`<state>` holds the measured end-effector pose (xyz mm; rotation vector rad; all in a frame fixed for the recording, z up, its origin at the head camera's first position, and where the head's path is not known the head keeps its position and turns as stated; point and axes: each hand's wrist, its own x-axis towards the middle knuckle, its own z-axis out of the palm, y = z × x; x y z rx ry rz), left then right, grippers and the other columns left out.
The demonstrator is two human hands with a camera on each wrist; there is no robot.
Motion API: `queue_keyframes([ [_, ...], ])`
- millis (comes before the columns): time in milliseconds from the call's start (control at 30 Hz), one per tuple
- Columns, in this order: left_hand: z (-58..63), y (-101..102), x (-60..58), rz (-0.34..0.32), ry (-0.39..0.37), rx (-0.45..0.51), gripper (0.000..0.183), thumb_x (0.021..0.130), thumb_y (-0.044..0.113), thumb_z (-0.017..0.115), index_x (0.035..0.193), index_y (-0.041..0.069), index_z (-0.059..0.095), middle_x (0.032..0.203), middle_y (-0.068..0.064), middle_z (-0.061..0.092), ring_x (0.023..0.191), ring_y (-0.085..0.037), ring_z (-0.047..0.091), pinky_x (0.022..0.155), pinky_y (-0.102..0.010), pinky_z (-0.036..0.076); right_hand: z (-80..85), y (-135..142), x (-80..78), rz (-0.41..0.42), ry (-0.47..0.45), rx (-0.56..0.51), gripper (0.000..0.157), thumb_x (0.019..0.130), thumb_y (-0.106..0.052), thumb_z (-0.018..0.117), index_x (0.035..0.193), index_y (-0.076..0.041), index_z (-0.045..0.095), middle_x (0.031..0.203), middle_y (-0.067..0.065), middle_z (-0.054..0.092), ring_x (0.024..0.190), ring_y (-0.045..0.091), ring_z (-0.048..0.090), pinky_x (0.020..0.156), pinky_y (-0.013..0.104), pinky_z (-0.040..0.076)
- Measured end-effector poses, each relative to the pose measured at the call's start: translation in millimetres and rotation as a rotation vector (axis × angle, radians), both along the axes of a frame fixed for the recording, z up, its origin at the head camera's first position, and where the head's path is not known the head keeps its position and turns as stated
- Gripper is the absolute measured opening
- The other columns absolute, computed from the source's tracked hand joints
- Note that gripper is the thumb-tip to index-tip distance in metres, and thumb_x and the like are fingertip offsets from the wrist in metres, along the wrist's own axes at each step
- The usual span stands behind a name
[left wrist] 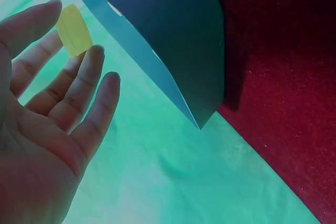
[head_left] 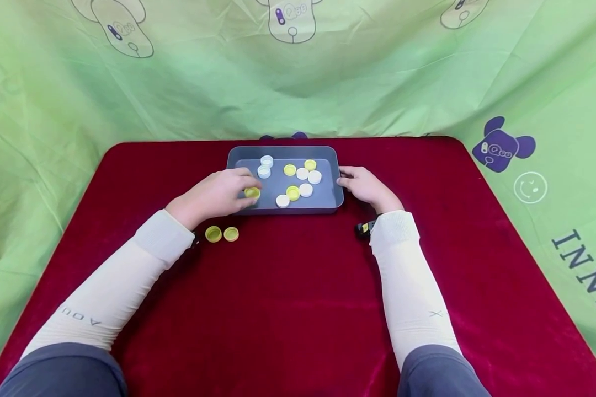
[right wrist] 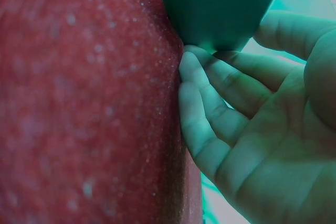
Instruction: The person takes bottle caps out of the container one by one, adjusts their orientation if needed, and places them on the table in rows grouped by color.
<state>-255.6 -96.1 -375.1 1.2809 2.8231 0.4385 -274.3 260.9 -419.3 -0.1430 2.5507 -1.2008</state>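
My left hand (head_left: 216,193) is over the left end of a grey rectangular tray (head_left: 323,207). Its thumb and fingertips pinch a yellow bottle cap (left wrist: 74,31), held on edge above the rim in the left wrist view. My right hand (head_left: 365,184) grips the tray's right end, thumb at the rim and fingers against the outer wall low by the cloth. Inside the tray lie several white caps (head_left: 314,177), three yellow caps (head_left: 292,193) and two pale translucent caps (head_left: 264,171), one touching the other.
Two more yellow caps (head_left: 213,234) lie side by side on the red cloth (head_left: 288,303), in front of the tray's left corner and close to my left wrist. A green printed curtain (head_left: 189,94) hangs behind the table and along both sides.
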Motion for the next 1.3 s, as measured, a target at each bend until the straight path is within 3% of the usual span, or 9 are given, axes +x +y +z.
queue_keyframes([
  [900, -1.8, -6, 27.0, -0.02, 0.044, -0.012, 0.029, 0.088, 0.022, 0.073, 0.114, 0.01, 0.071, 0.104, -0.002, 0.06, 0.082, -0.014, 0.06, 0.074, -0.035, 0.053, -1.2, -1, -0.4, 0.008, 0.005, -0.001, 0.052, 0.1, -0.015, 0.051, 0.149, -0.004, 0.038, 0.134, 0.014, 0.051, 0.108, 0.026, 0.05, 0.1, 0.042, 0.038],
  [1300, -2.4, -10, 31.3, -0.017, 0.042, -0.016, 0.028, 0.088, 0.02, 0.072, 0.112, 0.007, 0.072, 0.102, -0.003, 0.06, 0.078, -0.014, 0.06, 0.073, -0.035, 0.052, 1.1, -2, 0.6, -0.007, -0.005, -0.002, 0.052, 0.1, -0.016, 0.051, 0.149, -0.004, 0.037, 0.125, 0.014, 0.053, 0.099, 0.028, 0.05, 0.094, 0.041, 0.039],
])
